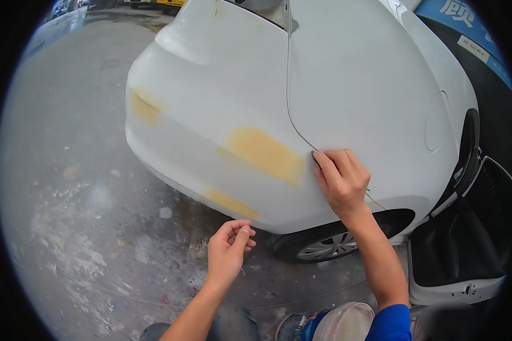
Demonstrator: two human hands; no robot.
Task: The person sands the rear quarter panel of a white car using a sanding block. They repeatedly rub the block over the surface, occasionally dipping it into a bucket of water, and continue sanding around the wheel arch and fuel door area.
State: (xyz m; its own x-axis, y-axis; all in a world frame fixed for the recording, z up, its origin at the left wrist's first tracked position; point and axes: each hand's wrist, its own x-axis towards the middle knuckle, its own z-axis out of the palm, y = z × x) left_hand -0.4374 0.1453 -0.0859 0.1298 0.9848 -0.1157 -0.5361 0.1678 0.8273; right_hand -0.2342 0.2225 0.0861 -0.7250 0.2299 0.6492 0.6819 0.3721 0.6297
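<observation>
Yellowish patches (261,154) mark the white rear bumper (182,136) of a car. My right hand (345,181) is closed against the bodywork, where the panel seam (297,132) meets the bumper. A small dark piece (314,155) shows at its fingertips, mostly hidden, so I cannot tell its kind. My left hand (228,249) hovers below the bumper's lower edge, apart from the car. Its fingers are curled in with the thumb against them; whether they hold anything is hidden.
The rear wheel (330,248) sits just below my right hand. A black seat-like part with a white base (455,288) stands at the right. Two buckets, one whitish (347,323), are close at the lower edge. Stained grey floor (79,227) stretches left.
</observation>
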